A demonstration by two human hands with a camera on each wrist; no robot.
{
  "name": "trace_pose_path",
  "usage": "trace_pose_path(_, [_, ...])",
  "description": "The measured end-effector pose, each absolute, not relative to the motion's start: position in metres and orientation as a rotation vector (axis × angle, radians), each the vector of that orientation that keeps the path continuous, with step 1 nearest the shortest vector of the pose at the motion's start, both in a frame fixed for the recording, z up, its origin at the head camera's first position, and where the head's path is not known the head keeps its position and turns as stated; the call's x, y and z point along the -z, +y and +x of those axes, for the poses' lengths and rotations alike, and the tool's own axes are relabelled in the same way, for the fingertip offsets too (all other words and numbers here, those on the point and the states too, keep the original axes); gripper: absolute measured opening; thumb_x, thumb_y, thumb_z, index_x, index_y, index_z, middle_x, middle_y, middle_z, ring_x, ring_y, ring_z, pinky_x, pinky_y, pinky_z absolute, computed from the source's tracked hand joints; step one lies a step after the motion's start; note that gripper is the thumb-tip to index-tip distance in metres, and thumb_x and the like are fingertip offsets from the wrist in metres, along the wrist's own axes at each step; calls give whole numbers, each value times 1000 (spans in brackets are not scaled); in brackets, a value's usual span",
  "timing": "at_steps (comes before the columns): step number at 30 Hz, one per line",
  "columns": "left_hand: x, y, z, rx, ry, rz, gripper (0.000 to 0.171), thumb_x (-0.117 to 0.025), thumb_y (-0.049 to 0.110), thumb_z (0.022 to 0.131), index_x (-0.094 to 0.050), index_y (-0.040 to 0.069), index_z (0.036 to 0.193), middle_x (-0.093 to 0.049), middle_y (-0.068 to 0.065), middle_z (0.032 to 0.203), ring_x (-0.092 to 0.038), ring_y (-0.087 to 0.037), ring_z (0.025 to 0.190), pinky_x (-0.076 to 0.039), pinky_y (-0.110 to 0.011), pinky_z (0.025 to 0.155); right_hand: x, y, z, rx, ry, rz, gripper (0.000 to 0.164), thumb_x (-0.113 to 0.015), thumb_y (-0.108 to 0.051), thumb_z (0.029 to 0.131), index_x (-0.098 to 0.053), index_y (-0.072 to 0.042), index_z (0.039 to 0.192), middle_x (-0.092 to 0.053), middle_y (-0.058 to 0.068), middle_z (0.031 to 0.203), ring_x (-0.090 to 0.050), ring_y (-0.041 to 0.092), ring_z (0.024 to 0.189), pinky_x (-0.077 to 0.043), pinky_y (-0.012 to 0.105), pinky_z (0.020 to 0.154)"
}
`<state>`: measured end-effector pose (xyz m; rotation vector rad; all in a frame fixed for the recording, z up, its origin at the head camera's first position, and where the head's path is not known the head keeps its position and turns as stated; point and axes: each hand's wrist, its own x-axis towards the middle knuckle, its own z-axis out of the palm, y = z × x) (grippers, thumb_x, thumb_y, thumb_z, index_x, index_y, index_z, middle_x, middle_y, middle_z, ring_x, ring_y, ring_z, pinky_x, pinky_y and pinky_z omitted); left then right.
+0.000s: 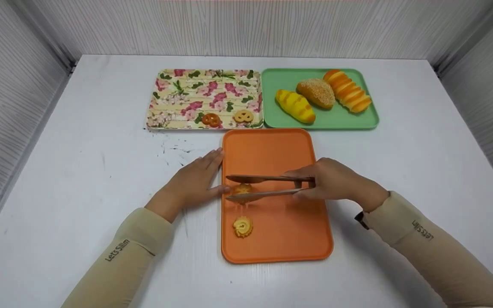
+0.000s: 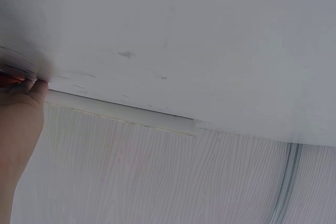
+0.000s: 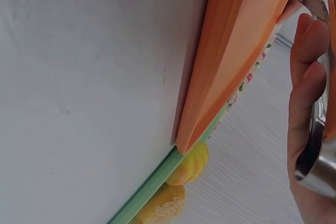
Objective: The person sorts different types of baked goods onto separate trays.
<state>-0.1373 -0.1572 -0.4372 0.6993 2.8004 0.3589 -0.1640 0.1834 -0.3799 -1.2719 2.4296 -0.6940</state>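
Note:
In the head view my right hand (image 1: pixel 336 179) grips a pair of metal tongs (image 1: pixel 268 193) over the orange tray (image 1: pixel 280 239). The two arms of the tongs point left, with their tips around a round golden cookie (image 1: pixel 243 188) near the tray's left edge. A second cookie (image 1: pixel 243 226), with a swirled top, lies nearer the front on the same tray. My left hand (image 1: pixel 195 182) rests with extended fingers against the tray's left rim, its thumb on the edge. The right wrist view shows curled fingers (image 3: pixel 310 45) around the tongs.
Behind the orange tray stands a floral tray (image 1: pixel 203 98) bearing a brown pretzel (image 1: pixel 211 119) and a pale one (image 1: pixel 243 116). Beside it a green tray (image 1: pixel 336 122) holds a yellow bread (image 1: pixel 295 106), a seeded bun (image 1: pixel 316 93) and a sliced orange loaf (image 1: pixel 347 91). Walls enclose the white table.

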Motion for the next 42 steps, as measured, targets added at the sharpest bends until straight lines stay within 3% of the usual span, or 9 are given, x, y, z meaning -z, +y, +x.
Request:
trace_pose_path(15, [437,-158,-138,-360,2801,690,92,-34,69,91,-4,8,154,-5,-6,159,-8,-22,144,-15,-40,114,364,181,-186,733,2554,-1174,47,-76,-30,82,-65,-14,125,-65,-10,76,-43,9,50,-38,26,47])
trace_pose_path(20, [437,-158,-138,-348,2788,685,92,-35,68,91,-3,8,154,-4,-5,159,-7,-22,144,-15,-40,114,360,174,-202,764,2611,-1141,35,-75,-33,82,-72,-14,112,-62,-6,69,-43,12,51,-37,28,47])
trace_pose_path(27, [436,-157,-137,-360,2796,689,92,-36,67,91,-5,8,154,-5,-5,159,-8,-21,144,-16,-39,114,355,168,-221,797,2657,-1037,51,-72,-40,83,-63,-19,129,-65,-4,80,-44,15,55,-36,29,48])
trace_pose_path(42, [437,-157,-136,-371,2805,697,93,-36,69,90,-7,7,154,-6,-5,159,-7,-21,144,-15,-38,114,355,148,-255,803,2754,-737,57,-71,-41,84,-56,-22,135,-65,4,79,-44,17,58,-38,33,57])
